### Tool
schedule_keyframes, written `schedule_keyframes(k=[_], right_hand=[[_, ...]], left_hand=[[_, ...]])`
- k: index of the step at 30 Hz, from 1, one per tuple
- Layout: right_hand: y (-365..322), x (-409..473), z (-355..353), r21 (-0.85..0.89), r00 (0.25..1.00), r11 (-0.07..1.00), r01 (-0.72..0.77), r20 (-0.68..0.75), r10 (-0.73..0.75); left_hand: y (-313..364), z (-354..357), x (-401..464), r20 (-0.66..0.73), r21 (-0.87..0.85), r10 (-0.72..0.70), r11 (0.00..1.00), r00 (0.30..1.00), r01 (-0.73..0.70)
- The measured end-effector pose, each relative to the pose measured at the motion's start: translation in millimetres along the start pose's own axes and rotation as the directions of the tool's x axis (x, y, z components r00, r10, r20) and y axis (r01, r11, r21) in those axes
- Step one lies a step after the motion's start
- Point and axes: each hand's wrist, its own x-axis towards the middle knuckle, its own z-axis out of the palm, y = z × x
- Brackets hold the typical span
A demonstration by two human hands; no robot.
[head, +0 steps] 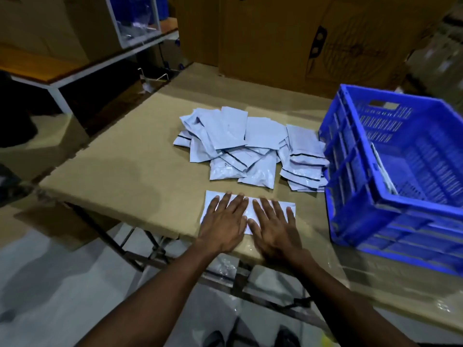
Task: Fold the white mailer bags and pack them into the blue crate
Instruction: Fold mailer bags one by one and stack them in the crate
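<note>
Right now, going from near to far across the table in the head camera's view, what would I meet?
Two flat hands, left hand and right hand, pressing a white mailer bag at the near edge → loose pile of white mailer bags → large cardboard boxes behind the table.

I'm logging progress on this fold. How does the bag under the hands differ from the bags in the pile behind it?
The bag under the hands lies alone, flat at the table's near edge; the pile is a loose overlapping heap farther back, beside the blue crate. Both hands, left and right, press the bag with straight fingers; nothing touches the pile. The pile's bags show dark strips; the bag shows none. All are pale white mailers.
</note>
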Motion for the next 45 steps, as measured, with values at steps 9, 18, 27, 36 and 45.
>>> schedule_keyframes(k=[9, 18, 27, 36, 45], right_hand=[[17.2, 0.5, -8.2, 0.019, 0.991, 0.999, -0.044, 0.131, 0.041], [-50.6, 19.6, -24.5, 0.088, 0.977, 0.988, 0.124, 0.166, -0.137], [7.6, 12.9, -9.6, 0.037, 0.988, 0.999, 0.038, 0.148, -0.043], [20.9, 9.1, -23.8, -0.013, 0.984, 0.999, -0.031, 0.174, 0.033], [-3.9, 19.1, -8.6, 0.042, 0.985, 0.995, 0.092, 0.140, -0.097]], left_hand=[[-40.3, -14.7, -14.4, 0.100, -0.030, -0.135, 0.990, 0.986, 0.138], [-45.4, -18.8, -17.9, 0.164, 0.004, -0.169, 0.985, 0.972, 0.171], [-44.7, -20.0, -17.4, 0.184, -0.009, -0.178, 0.983, 0.967, 0.183], [-47.4, -26.7, -10.4, 0.097, -0.136, -0.152, 0.977, 0.984, 0.165], [-5.4, -13.4, -0.4, -0.038, -0.230, -0.036, 0.973, 0.999, 0.026]])
